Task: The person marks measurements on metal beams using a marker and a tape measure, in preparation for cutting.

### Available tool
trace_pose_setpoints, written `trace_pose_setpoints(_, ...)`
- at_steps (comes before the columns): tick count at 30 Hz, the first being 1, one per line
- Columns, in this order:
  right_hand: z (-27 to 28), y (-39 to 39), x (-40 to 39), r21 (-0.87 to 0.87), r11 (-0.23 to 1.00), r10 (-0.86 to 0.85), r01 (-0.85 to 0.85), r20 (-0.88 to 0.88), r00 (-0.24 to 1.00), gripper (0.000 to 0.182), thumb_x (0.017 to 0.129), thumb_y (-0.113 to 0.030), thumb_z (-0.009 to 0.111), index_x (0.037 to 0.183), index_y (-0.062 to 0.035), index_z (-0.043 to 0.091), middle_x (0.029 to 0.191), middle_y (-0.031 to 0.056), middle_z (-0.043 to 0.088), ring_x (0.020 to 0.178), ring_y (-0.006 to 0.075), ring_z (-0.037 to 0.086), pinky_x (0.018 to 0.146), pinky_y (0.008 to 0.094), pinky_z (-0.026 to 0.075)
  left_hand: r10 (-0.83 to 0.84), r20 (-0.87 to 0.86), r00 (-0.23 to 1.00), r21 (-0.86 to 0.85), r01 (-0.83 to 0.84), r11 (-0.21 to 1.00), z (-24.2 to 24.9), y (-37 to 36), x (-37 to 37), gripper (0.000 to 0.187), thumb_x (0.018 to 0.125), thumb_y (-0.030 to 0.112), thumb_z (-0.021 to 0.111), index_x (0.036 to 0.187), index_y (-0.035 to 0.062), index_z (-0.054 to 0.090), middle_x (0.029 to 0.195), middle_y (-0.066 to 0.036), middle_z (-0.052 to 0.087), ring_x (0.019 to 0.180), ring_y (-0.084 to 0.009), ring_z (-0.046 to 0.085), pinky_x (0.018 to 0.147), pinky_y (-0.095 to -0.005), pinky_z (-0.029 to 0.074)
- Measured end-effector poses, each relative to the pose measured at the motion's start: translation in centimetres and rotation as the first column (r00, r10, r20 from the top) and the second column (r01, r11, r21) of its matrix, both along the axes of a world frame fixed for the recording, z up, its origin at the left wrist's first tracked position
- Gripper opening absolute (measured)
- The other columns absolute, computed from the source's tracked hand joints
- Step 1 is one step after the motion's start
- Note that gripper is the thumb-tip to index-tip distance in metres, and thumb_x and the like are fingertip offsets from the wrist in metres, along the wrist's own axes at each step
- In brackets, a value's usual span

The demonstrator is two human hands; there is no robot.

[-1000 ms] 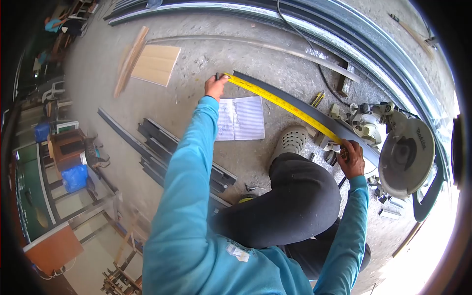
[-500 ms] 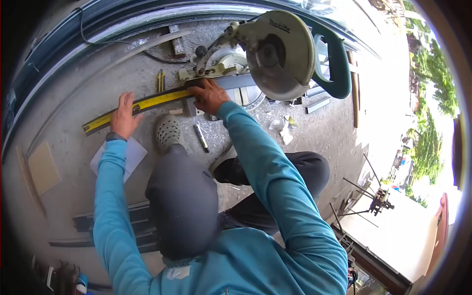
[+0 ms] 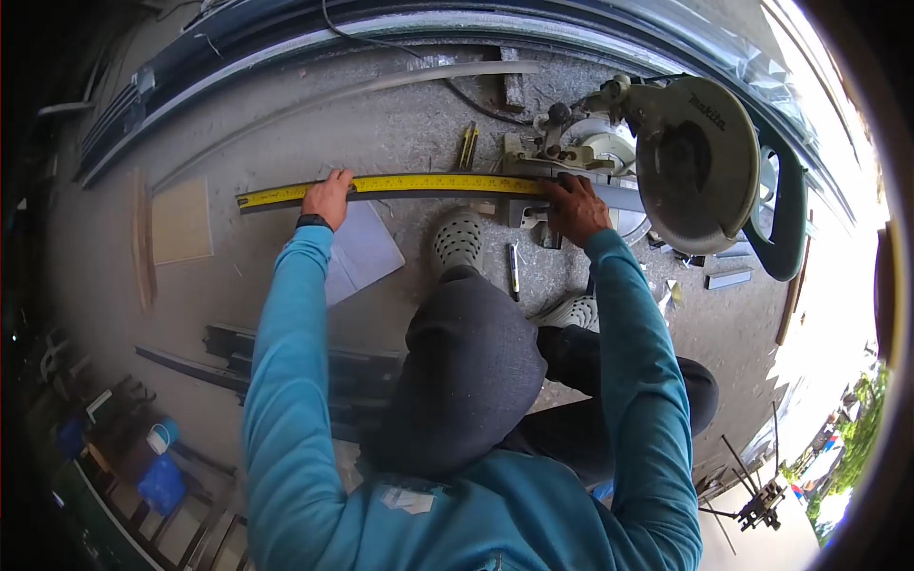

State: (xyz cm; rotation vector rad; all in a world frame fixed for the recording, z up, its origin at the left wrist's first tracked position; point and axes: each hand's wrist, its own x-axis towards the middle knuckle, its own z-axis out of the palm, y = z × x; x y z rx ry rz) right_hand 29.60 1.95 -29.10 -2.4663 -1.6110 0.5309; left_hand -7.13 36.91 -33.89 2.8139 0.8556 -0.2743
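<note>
A yellow tape measure blade [image 3: 438, 183] stretches along a dark grey metal profile [image 3: 624, 198] whose right end passes onto the saw base. My left hand [image 3: 327, 200] is closed over the blade and profile near their left end, its fingers curled across the far edge. My right hand [image 3: 578, 211] bends its fingers over the right part of the blade, close to the saw; the tape's case is not visible. Right of that hand stands a Makita miter saw [image 3: 695, 162], its blade guard raised above the base.
A yellow utility knife [image 3: 467, 147] lies beyond the tape, and a marker [image 3: 513, 271] lies near my shoe [image 3: 457, 240]. White paper [image 3: 362, 249] rests below my left hand. Long dark profiles [image 3: 381, 38] run along the back. A cord [image 3: 476, 103] leads toward the saw.
My view has swung left, so everything sits farther right. My left hand, fingers spread before, has closed over the blade and profile. My right hand stays by the saw.
</note>
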Motion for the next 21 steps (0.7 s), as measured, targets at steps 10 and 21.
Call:
trace_pose_setpoints(10,-0.2,0.1,0.2,0.021,1.000,0.012,-0.011,-0.045,0.999,0.058,0.081,-0.017,0.076,0.138,-0.0239,0.065,0.133,0.0111,0.060,0.130,0.0368,0.053,0.106,0.0496,0.053,0.228,0.328,0.917,-0.368,-0.099,0.925,2.7,-3.3,5.2,0.037,0.095,0.029,0.073,0.119,0.0028,0.066,0.105,-0.019,0.069,0.101,-0.0410,0.069,0.088,-0.0485,0.055)
trace_pose_setpoints(21,-1.3,0.0,0.2,-0.012,1.000,0.018,-0.018,-0.021,1.000,0.058,0.082,-0.020,0.077,0.139,-0.0239,0.065,0.137,0.0151,0.058,0.133,0.0389,0.050,0.109,0.0489,0.052,0.754,-0.039,0.656,-0.951,-0.256,0.173,5.1,-6.3,13.5,0.064,0.104,0.066,0.050,0.101,0.0050,0.069,0.090,-0.010,0.076,0.063,-0.0105,0.066,0.052,-0.0259,0.053)
